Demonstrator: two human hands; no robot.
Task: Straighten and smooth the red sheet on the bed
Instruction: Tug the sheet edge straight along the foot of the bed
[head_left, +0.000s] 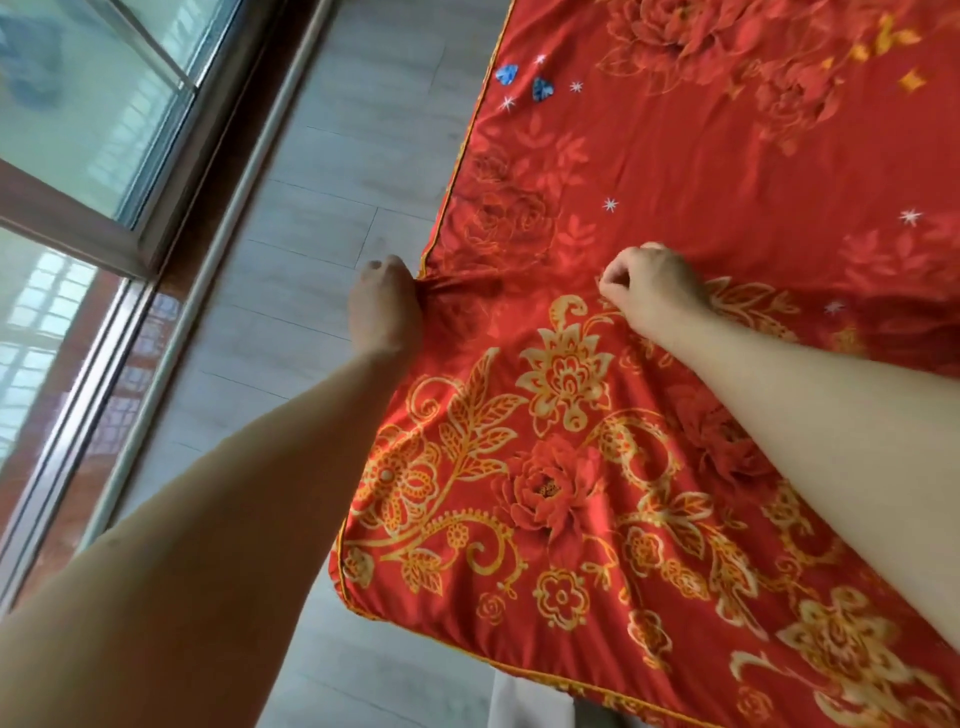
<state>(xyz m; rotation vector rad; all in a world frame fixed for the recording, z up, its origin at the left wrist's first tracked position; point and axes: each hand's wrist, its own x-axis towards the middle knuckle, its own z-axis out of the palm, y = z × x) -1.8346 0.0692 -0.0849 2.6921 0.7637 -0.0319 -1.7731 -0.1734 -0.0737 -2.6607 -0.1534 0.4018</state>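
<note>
- Across the centre and right of the frame, the red sheet (701, 182) is spread on the bed, and its gold flower print reaches to the lower right. Shallow ripples are seen in the lower part, while the upper part lies flatter.
- At the left, a grey plank floor (322, 182) is seen beside the bed, and a window (78, 104) in the upper left.
- At the middle of the sheet's left border, the left hand (382, 301) is closed round the yellow-piped edge, and the cloth is gathered there into tight folds.
- To the right of it, on top of the bed, the right hand (652, 291) is laid with fingers curled and thumb against forefinger. A small fold appears to be pinched.
- Near the upper edge, two small blue heart shapes (524, 82) are seen; whether they are printed or loose cannot be told.
- If the edge is pulled too strongly toward the floor, the whole sheet could be dragged sideways and the border left crooked. It is judged that the bunched grip may also leave new creases spreading from that point.
</note>
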